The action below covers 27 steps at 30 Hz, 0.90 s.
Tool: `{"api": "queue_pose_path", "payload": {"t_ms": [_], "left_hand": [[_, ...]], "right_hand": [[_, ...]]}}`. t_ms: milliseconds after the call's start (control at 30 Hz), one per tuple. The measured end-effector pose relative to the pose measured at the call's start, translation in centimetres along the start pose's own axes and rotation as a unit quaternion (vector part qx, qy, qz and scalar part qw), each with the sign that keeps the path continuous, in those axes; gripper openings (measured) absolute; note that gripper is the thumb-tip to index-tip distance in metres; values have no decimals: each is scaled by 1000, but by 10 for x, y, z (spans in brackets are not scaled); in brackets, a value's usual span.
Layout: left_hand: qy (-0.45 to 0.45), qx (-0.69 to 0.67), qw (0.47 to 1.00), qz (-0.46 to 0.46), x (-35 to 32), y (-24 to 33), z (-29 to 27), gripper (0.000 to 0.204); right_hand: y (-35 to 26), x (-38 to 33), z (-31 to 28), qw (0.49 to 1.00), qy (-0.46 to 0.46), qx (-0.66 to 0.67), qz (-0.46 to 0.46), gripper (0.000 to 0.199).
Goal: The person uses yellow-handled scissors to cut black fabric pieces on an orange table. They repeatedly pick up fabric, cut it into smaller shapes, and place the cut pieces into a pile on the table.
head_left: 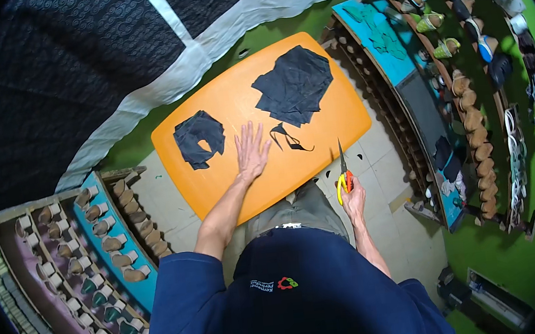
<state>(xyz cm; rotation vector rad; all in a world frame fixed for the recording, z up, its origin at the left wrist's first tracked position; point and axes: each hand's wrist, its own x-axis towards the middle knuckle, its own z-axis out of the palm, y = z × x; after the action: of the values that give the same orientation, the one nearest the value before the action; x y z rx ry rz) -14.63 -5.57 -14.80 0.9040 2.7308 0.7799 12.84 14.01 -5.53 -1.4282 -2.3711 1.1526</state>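
Note:
My left hand [252, 153] lies flat with fingers spread on the orange table [243, 186], between two piles of dark cut pieces that look like fabric or leather. The smaller dark pile [200, 137], with a curved notch on one side, is left of it. Farther right lies the larger dark pile [295, 84]. Thin dark scraps [288, 137] rest just right of my left fingers. Beyond the table's near right edge, my right hand [353, 200] is closed round the yellow and orange handles of a pair of scissors [344, 170], blades pointing away from me.
Shelves of wooden shoe lasts [114, 242] stand at the left. On the right, a blue-topped rack [368, 36] and more shelves hold brown lasts [474, 120] and shoes. A dark patterned curtain [75, 70] hangs behind the table. Small dark scraps [360, 156] lie on the tiled floor.

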Motion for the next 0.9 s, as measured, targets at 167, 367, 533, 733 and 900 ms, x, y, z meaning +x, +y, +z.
{"api": "queue_pose_path", "payload": {"t_ms": [167,367,533,733,900], "left_hand": [[-71,17,994,79,-6,75,45,62],[-270,-155,901,302,-60,142,83,53],[-195,-126,931,281,-81,146,55,54],[16,-64,996,-54,-88,102,49,58],[-377,-315,871,15,-71,127,23,50]], "right_hand": [[16,-28,-20,998,54,4,31,39],[13,-53,-33,990,98,74,74,27],[17,-43,-23,991,100,68,65,29],[2,-8,-5,995,68,68,19,37],[-22,20,3,996,23,90,7,42]]}}
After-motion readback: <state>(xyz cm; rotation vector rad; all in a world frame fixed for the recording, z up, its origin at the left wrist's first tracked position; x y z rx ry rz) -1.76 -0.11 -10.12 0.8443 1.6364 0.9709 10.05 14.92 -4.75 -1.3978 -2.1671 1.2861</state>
